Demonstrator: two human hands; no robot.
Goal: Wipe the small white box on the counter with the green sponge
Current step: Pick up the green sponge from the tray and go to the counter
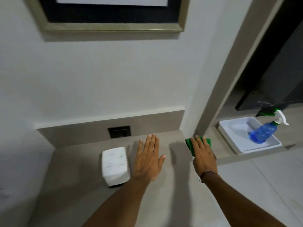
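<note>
1. The counter (91, 185) is a pale grey-brown slab that fills the lower part of the view. It has a low upstand at the back, with a dark socket plate (119, 131) set into it.
2. To the right, past the wall corner, a white tray (229, 128) sits on a lower ledge. A blue spray bottle (262, 132) lies tilted inside it.
3. The small white box (115, 165) stands on the counter, left of centre and just beside the left hand. It looks rigid, with rounded edges, faint marks on top and a dark base. I judge it to be light and smooth, so a firm wipe could push it along the counter. Steadying it by its side walls would leave the top clear for wiping.
4. The left hand (150, 159) is flat, palm down, low over the counter, with fingers spread and straight. It holds nothing. Whether it touches the box's right side I cannot tell.
5. The right hand (203, 154) lies over the green sponge (190, 145) near the wall corner, well apart from the box. The fingers are extended across the sponge, not curled shut. They look pressed on top of it, not pinching it.
6. The sponge appears thin and soft, more pad than block. It should bend easily under the fingers, so taking it by the near edge seems the best grip.
</note>
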